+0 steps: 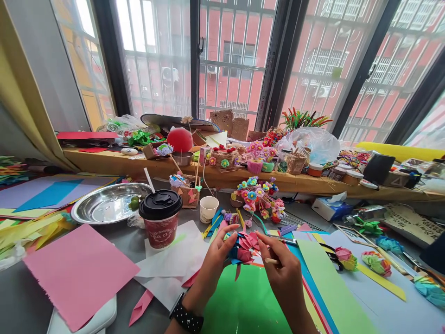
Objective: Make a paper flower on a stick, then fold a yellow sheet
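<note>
A folded paper flower in pink and blue is held over a glossy green surface. My left hand is closed around its left side, with a dark dotted watch band on the wrist. From the right, my right hand pinches at the flower's pink edge with thumb and forefinger. A short pale stick-like piece shows between the curled fingers of that hand; its kind is unclear. Loose folded pink paper lies to the left of my left wrist.
A lidded red cup with a straw, a paper cup and a metal plate stand to the left. Pink paper lies in front. Crochet flowers stand behind my hands. Paper flowers lie on sheets at right.
</note>
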`<action>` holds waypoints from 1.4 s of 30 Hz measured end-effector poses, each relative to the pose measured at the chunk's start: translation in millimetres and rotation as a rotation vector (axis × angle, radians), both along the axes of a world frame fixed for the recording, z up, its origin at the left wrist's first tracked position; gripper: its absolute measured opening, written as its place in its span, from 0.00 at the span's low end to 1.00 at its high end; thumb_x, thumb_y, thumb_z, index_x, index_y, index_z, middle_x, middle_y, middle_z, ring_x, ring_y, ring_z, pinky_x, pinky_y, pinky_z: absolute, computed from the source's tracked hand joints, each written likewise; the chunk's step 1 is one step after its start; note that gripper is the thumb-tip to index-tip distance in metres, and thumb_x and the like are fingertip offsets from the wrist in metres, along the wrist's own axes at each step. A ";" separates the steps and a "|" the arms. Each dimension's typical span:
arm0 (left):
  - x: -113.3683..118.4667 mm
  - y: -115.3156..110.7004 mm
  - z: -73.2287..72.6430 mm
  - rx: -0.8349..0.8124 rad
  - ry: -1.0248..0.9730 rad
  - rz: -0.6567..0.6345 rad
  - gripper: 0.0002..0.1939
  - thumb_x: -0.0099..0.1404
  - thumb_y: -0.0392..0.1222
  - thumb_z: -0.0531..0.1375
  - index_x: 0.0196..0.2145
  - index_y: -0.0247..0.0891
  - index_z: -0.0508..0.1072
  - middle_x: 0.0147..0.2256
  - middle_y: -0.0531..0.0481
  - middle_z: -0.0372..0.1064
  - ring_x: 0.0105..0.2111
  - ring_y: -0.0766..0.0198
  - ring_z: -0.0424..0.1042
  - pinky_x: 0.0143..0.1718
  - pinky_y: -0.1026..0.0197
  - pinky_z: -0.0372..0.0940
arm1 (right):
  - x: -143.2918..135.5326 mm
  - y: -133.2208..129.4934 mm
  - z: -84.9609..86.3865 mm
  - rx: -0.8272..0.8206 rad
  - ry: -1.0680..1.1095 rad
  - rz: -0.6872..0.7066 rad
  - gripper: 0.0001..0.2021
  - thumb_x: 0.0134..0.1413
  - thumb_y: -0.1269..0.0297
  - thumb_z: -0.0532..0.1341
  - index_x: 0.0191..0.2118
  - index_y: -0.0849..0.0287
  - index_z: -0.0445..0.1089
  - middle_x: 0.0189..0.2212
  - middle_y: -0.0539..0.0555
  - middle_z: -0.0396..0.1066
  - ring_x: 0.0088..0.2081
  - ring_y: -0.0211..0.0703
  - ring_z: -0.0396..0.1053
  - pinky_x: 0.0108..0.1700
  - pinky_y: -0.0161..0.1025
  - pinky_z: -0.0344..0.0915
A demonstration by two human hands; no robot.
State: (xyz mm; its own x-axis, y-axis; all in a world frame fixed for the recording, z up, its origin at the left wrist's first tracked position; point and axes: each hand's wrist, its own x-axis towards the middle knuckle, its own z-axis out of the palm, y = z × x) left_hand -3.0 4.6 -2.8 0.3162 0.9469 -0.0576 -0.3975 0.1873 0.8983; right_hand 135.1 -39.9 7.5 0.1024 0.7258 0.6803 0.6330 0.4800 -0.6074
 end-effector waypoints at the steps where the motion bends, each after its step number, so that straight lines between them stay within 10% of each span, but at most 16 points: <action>1: 0.4 -1.7 2.2 0.007 -0.015 0.034 0.29 0.47 0.54 0.61 0.45 0.37 0.64 0.32 0.49 0.68 0.27 0.64 0.70 0.27 0.66 0.63 | 0.5 -0.5 1.6 -0.004 0.004 0.017 0.12 0.54 0.66 0.52 0.42 0.59 0.67 0.34 0.55 0.70 0.34 0.40 0.68 0.34 0.34 0.65; 8: -0.4 -13.5 15.4 0.129 0.122 0.288 0.20 0.55 0.52 0.55 0.42 0.38 0.66 0.33 0.49 0.68 0.27 0.66 0.69 0.23 0.68 0.62 | -7.1 1.9 -4.8 -0.050 -0.132 0.094 0.18 0.53 0.71 0.49 0.49 0.56 0.63 0.35 0.55 0.63 0.35 0.40 0.66 0.33 0.34 0.66; 14: 1.0 -12.2 10.4 0.244 0.235 0.206 0.25 0.58 0.57 0.48 0.46 0.37 0.61 0.22 0.55 0.63 0.13 0.70 0.61 0.13 0.68 0.57 | -10.9 4.5 -14.6 -0.084 -0.174 0.164 0.21 0.53 0.73 0.47 0.54 0.58 0.58 0.38 0.57 0.62 0.31 0.37 0.66 0.32 0.33 0.66; 33: 3.1 -19.1 -0.2 0.529 0.476 0.332 0.22 0.63 0.53 0.42 0.44 0.37 0.65 0.18 0.56 0.61 0.20 0.66 0.63 0.26 0.64 0.60 | -5.3 1.9 -0.7 -0.105 -0.001 0.090 0.09 0.53 0.63 0.53 0.31 0.60 0.68 0.24 0.51 0.65 0.22 0.35 0.62 0.22 0.31 0.58; 42: 5.1 -28.7 -6.0 0.818 0.762 0.409 0.20 0.64 0.49 0.43 0.49 0.38 0.61 0.39 0.44 0.69 0.35 0.60 0.70 0.36 0.59 0.64 | -7.5 0.9 -2.3 -0.158 0.032 -0.003 0.10 0.54 0.62 0.51 0.30 0.61 0.66 0.24 0.52 0.65 0.23 0.36 0.62 0.23 0.31 0.59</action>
